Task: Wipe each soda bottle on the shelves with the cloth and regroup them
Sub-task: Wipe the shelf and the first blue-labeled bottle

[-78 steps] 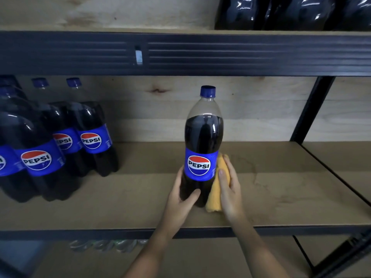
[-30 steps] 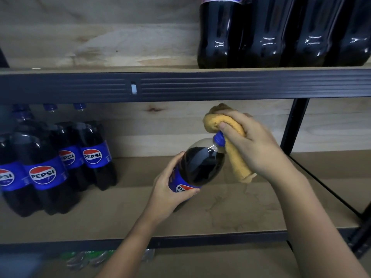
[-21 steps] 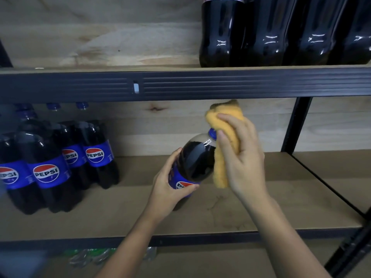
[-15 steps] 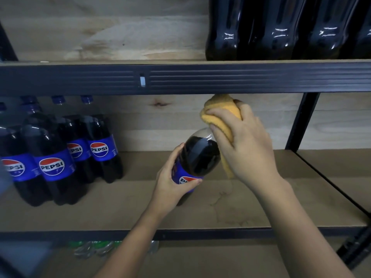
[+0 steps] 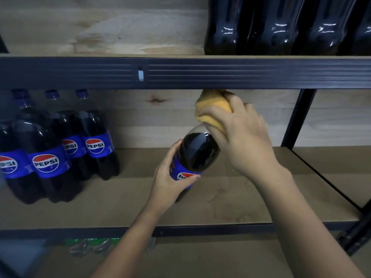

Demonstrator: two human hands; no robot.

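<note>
A dark Pepsi bottle (image 5: 197, 152) with a blue label is tilted toward me over the middle shelf (image 5: 261, 205). My left hand (image 5: 170, 181) grips its lower body around the label. My right hand (image 5: 241, 137) holds a yellow cloth (image 5: 213, 106) bunched over the bottle's neck, so the cap is hidden. A group of several Pepsi bottles (image 5: 60, 145) stands upright at the left of the same shelf.
The upper shelf's dark metal beam (image 5: 220, 73) runs just above the cloth. Several dark bottles (image 5: 281, 25) stand on the upper shelf at the right. A black upright post (image 5: 297, 119) is at the right. Green-labelled bottles (image 5: 94, 244) show on the shelf below.
The bottle stood upright on the shelf, then was tilted toward me. My right hand moved the cloth from its side up to the cap and neck, where it stays.
</note>
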